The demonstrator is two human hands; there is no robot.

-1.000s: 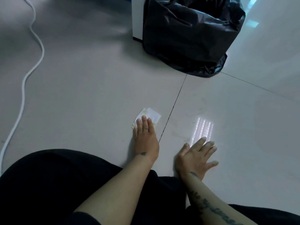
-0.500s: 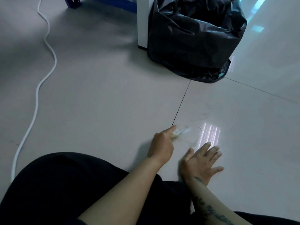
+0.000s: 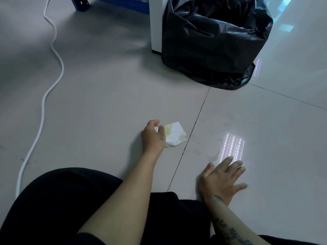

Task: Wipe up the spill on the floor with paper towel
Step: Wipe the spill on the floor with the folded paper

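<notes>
A folded white paper towel [image 3: 174, 134] with yellowish stains lies on the grey tiled floor just left of a tile joint. My left hand [image 3: 153, 137] curls over its left edge, fingers bent around it. Faint wet streaks of the spill [image 3: 215, 144] show on the tile right of the joint, beside a bright reflection. My right hand [image 3: 222, 181] rests flat on that tile with fingers spread, holding nothing.
A bin lined with a black rubbish bag [image 3: 214, 41] stands at the back, next to a white post [image 3: 155, 23]. A white cable [image 3: 42, 99] snakes along the floor on the left. A blue frame leg [image 3: 80, 3] is at top left. My black-clad knees [image 3: 62, 206] fill the bottom.
My left hand swept right across the joint with the towel, then came back left; the towel now lies partly unfolded with stains showing. My right hand stayed flat.
</notes>
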